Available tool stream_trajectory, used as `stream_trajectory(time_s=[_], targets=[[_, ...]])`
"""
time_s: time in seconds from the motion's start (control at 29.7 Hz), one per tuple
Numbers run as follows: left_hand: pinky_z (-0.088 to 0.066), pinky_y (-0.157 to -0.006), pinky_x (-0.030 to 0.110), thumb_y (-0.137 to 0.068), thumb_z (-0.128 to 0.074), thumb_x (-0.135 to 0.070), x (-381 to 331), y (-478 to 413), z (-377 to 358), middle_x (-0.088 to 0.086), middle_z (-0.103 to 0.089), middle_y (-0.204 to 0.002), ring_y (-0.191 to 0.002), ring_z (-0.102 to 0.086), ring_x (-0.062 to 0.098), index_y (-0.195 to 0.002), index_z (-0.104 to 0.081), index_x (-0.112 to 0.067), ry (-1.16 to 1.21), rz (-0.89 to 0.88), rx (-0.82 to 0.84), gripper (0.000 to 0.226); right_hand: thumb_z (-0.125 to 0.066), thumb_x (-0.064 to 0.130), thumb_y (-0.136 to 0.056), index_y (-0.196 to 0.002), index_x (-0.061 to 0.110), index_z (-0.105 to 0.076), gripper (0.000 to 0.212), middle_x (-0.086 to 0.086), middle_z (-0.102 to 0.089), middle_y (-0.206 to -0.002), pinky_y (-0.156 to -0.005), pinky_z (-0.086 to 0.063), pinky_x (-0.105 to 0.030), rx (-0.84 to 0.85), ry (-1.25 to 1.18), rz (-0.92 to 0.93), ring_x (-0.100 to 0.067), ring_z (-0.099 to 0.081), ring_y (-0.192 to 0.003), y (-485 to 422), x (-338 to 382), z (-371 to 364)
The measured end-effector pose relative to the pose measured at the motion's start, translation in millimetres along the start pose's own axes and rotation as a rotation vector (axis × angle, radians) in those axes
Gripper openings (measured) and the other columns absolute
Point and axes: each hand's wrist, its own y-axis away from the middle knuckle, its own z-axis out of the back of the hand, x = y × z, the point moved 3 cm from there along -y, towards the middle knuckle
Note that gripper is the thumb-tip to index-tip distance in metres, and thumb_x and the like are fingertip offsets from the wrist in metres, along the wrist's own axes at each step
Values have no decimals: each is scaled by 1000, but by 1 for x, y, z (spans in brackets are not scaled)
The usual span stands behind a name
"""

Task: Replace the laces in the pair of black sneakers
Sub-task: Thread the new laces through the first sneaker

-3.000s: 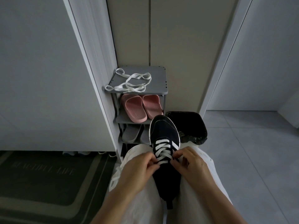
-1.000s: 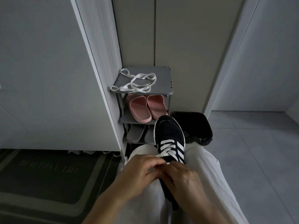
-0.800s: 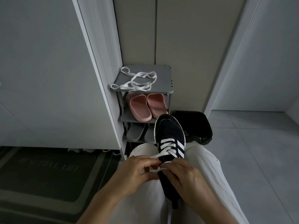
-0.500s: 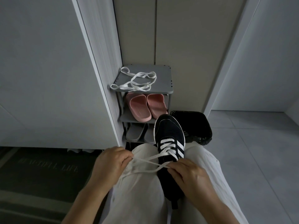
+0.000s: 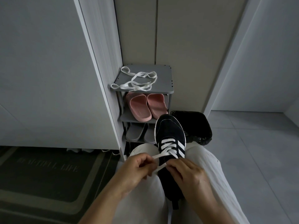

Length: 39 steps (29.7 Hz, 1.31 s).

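Observation:
A black sneaker [image 5: 169, 131] with white stripes lies between my knees, toe pointing away. A white lace [image 5: 166, 145] crosses its upper eyelets. My left hand [image 5: 137, 172] pinches two strands of that lace just left of the shoe. My right hand [image 5: 189, 177] rests on the shoe's tongue area with curled fingers at the lace's lower crossing; what it grips is hidden. Loose white laces [image 5: 137, 81] lie on top of the grey shoe rack [image 5: 163, 76]. The second sneaker is out of sight.
Pink slippers [image 5: 145, 105] and grey slippers [image 5: 139, 133] fill the rack's lower shelves. A black-lined bin [image 5: 195, 125] stands right of the shoe. A dark doormat [image 5: 45, 172] lies at the left; grey floor tiles [image 5: 258, 159] spread to the right.
My left hand pulled the lace out to the left, then came back close to the shoe, still holding the strands. The right hand stayed on the shoe.

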Motion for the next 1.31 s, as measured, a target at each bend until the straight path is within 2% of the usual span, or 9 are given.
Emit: stream_trajectory(time_s=[0.13, 0.24, 0.44, 0.57, 0.71, 0.91, 1.08, 1.21, 1.31], targets=[[-33, -47, 15, -91, -56, -18, -4, 2, -3, -2, -64, -67, -51, -48, 6, -91, -66, -11, 25, 58, 142, 12, -59, 23, -84, -90, 24, -62, 7, 3, -59, -82, -63, -45, -20, -19, -10, 54, -10, -54, -74, -2, 6, -9], [-25, -43, 13, -87, -61, -12, -4, -3, -2, -7, -53, -54, -42, -34, 3, -83, -69, -12, 44, 88, 94, 9, -58, 26, -83, -94, 28, -58, 11, 13, -54, -89, -71, -43, -11, -14, -66, -30, -2, -54, -80, -3, 4, -9], [-31, -46, 16, -81, -67, -12, 4, 0, -1, -4, -59, -61, -50, -44, 6, -80, -70, -14, 126, 164, 104, 3, -59, 21, -83, -79, 15, -65, 10, 6, -60, -83, -68, -46, -17, -41, -47, 76, -6, -55, -76, -3, 6, -9], [-35, -45, 13, -80, -67, -6, 4, -4, 0, -2, -58, -57, -46, -46, 3, -73, -69, -13, 184, 124, -61, 10, -57, 24, -84, -91, 15, -67, 16, 4, -62, -91, -74, -46, -17, 0, 38, 16, -9, -57, -81, -5, -2, -10], [-48, -76, 26, -79, -69, -3, 13, -13, 5, 0, -68, -70, -73, -62, 13, -63, -73, -24, 121, 22, -246, 26, -50, 27, -83, -90, 16, -70, 24, 6, -64, -84, -67, -47, -25, 137, 243, 21, -14, -58, -71, 1, -12, -14], [-39, -57, 11, -80, -70, -7, 19, -17, -3, -2, -61, -62, -55, -51, 0, -69, -70, -24, -41, -22, -257, 20, -48, 33, -88, -75, 19, -67, 26, 10, -61, -72, -62, -44, -22, 175, 144, -49, -7, -51, -68, 7, -12, -5], [-34, -50, 9, -80, -70, -12, 25, -19, -6, -14, -52, -45, -46, -46, -3, -66, -68, -27, -137, -39, -293, 20, -57, 41, -76, -73, 27, -69, 19, 9, -59, -65, -40, -31, -18, 262, 354, -308, -10, -59, -55, -1, 5, -13], [-34, -50, 11, -80, -69, -11, 26, -20, -9, -9, -52, -51, -46, -46, -2, -68, -67, -19, -184, -49, -303, 14, -63, 35, -84, -97, 33, -67, 14, 12, -62, -95, -70, -46, -25, 395, 45, -681, -9, -60, -90, -3, -8, -23], [-31, -48, 12, -80, -69, -11, 26, -21, -9, -13, -48, -43, -44, -44, -1, -67, -66, -17, -190, -57, -315, 14, -71, 22, -78, -79, 38, -66, 17, 12, -68, -84, -80, -52, -31, 329, -227, -842, -6, -63, -83, 0, -13, -22]])
